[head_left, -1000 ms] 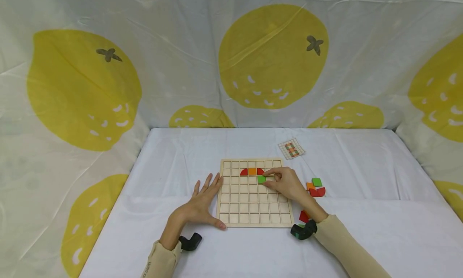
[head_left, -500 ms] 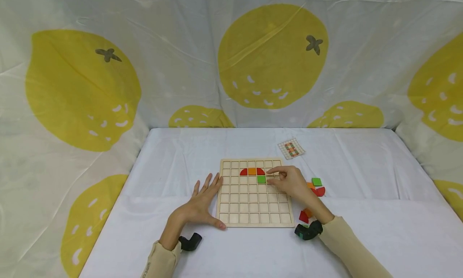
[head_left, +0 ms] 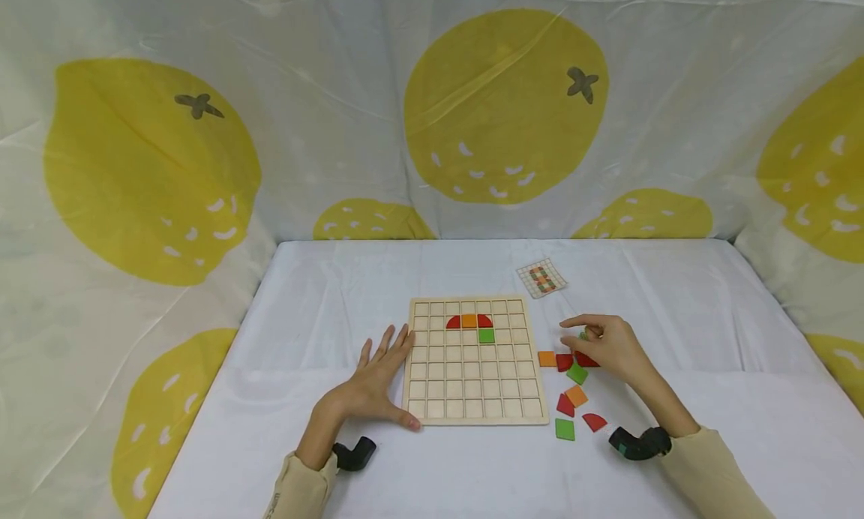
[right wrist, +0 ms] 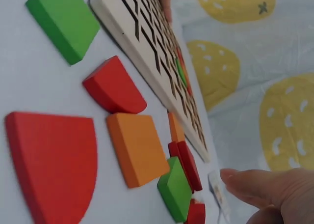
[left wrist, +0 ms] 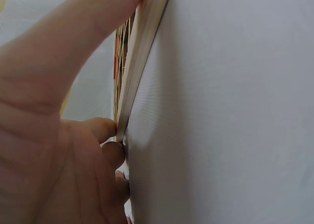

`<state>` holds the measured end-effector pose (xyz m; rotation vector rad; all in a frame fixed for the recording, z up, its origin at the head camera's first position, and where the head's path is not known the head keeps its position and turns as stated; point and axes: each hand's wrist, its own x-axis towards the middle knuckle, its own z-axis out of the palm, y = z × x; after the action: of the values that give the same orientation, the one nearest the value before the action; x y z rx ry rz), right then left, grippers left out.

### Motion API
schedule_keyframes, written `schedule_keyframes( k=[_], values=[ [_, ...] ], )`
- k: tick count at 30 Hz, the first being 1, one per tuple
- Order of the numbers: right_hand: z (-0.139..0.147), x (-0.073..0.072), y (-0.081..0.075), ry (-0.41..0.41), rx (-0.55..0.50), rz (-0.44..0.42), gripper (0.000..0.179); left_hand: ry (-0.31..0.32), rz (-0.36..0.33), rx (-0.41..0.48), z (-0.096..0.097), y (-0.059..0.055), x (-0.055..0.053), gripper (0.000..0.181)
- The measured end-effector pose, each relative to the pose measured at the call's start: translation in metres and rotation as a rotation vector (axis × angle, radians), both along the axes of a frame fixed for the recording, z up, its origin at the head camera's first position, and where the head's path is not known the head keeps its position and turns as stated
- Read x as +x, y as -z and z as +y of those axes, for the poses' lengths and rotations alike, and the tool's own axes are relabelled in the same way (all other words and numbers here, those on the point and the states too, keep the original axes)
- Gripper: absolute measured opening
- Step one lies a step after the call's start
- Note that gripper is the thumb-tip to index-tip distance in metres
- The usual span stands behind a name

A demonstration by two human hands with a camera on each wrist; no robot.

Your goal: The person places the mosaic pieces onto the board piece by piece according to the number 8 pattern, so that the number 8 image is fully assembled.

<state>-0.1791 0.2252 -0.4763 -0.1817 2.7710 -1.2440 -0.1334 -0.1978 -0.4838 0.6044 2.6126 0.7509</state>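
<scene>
A wooden grid board [head_left: 464, 390] lies in front of me. In its cells sit an orange square tile [head_left: 469, 321], a red quarter-round tile [head_left: 453, 322] left of it, another [head_left: 484, 322] right of it, and a green square tile [head_left: 487, 336] one row below. My left hand [head_left: 367, 388] rests spread along the board's left edge, thumb at the near corner; the left wrist view shows the thumb [left wrist: 73, 37] touching the rim. Right of the board, my right hand [head_left: 614, 346] hovers over loose tiles, thumb and index finger apart, a green tile [head_left: 584, 331] partly hidden behind them.
Loose tiles lie right of the board: an orange one [head_left: 547, 359], a green one [head_left: 577, 374], a red quarter-round [head_left: 595, 422], another green [head_left: 565, 430] and several more. A small printed pattern card [head_left: 543, 278] lies beyond the board. Lemon-print cloth [head_left: 506, 106] hangs behind.
My right hand has let go of the green tile in its cell and moved right, off the board to the loose tiles, uncovering several of them. The left hand stays put.
</scene>
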Motion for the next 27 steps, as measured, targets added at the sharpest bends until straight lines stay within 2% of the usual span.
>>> schedule_keyframes(
  k=[8, 15, 21, 27],
  values=[
    [0.019, 0.014, 0.007, -0.005, 0.025, -0.028, 0.032, 0.001, -0.002, -0.003, 0.0, -0.001, 0.0, 0.149],
    [0.014, 0.024, 0.015, -0.025, -0.027, -0.102, 0.04, -0.004, -0.005, -0.001, 0.0, 0.0, 0.001, 0.149],
    [0.004, 0.029, 0.019, 0.013, -0.003, -0.073, 0.038, -0.001, -0.007, 0.003, 0.001, 0.0, 0.001, 0.149],
    [-0.001, 0.029, 0.019, 0.009, 0.007, -0.039, 0.031, -0.004, -0.003, 0.007, 0.001, -0.001, 0.001, 0.149]
  ],
)
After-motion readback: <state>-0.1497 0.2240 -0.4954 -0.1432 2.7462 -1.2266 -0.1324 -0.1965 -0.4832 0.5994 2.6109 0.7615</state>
